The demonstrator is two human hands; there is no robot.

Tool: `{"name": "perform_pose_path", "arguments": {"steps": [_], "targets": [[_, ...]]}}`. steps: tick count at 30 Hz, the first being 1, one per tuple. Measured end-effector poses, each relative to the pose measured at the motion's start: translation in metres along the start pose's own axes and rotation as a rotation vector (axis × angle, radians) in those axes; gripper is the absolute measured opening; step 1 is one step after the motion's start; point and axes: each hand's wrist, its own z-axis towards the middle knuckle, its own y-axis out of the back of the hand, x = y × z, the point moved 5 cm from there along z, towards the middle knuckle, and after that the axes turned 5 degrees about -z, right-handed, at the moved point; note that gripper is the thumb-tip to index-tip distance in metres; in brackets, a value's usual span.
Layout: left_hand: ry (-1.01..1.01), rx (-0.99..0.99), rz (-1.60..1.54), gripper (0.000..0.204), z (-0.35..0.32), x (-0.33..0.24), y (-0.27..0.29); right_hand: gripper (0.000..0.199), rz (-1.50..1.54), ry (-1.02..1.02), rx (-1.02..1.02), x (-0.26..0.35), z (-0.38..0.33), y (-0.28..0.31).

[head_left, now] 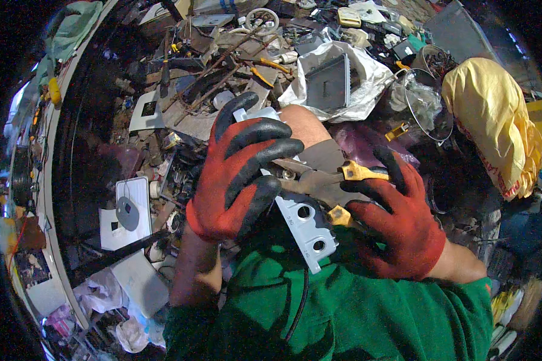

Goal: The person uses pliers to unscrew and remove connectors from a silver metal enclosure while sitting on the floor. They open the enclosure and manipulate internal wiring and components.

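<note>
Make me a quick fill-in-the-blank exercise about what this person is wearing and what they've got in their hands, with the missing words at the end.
The person's shirt is coloured ____.
The work gloves are black and ____.
The left hand holds a pale grey part with two round ____ showing.
The right hand holds a tool with handles coloured ____.

Missing words: green; red; holes; yellow.

Head view: left camera of worn fisheye pair, looking steeply down and forward from above the wearer's green shirt, near. Left hand and right hand close, mid-view; scrap heap farther off. Wide field, edges bowed.
</note>
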Motion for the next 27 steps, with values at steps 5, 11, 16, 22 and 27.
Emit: {"name": "perform_pose_path", "arguments": {"steps": [5,11,16,22,27], "targets": [[-0.001,-0.009,-0.111,0.048,0.0,-0.007,0.002,0.069,-0.035,0.046,0.064,-0.001,0.002,0.008],[0.02,-0.091,-0.1,0.06,-0.009,-0.007,0.0,0.061,-0.111,0.256,0.031,-0.026,0.026,0.014],[0.041,-0.175,-0.046,0.064,-0.016,-0.012,-0.001,0.062,-0.191,0.286,0.088,-0.027,0.032,0.018],[0.098,-0.162,-0.071,0.059,-0.015,-0.006,-0.002,0.065,-0.138,0.2,0.108,-0.019,0.024,0.01],[0.141,-0.193,-0.337,0.065,0.0,0.035,0.007,0.07,0.104,0.075,0.143,-0.01,0.005,-0.003]]}}
